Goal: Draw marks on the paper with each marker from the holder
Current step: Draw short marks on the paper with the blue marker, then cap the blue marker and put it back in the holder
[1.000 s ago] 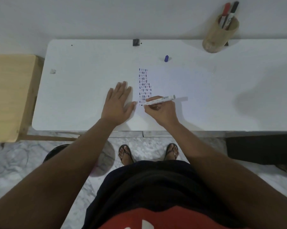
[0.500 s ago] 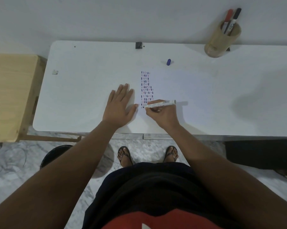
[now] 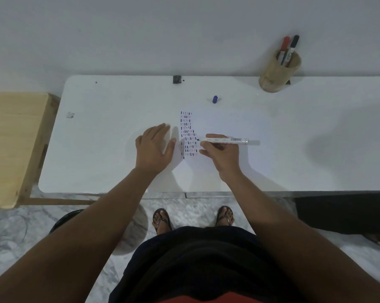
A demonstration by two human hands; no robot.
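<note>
Mid-marking: the right hand (image 3: 220, 153) grips the marker (image 3: 224, 140) at the marks (image 3: 188, 134), left hand (image 3: 155, 147) flat, open on the paper (image 3: 217, 125); next stroke needs room.

— What's happening on the tabletop (image 3: 97, 149)?

— The right hand (image 3: 220, 153) grips a white marker (image 3: 225, 140), its tip at the right edge of the rows of small marks (image 3: 188, 135) on the paper (image 3: 224, 125). The left hand (image 3: 155, 147) hovers flat, just left of the marks.

— And the rest?

— A blue cap (image 3: 215, 99) lies beyond the paper. The wooden holder (image 3: 277, 73) at the back right keeps a red marker (image 3: 284, 48) and a black marker (image 3: 293, 48).
</note>
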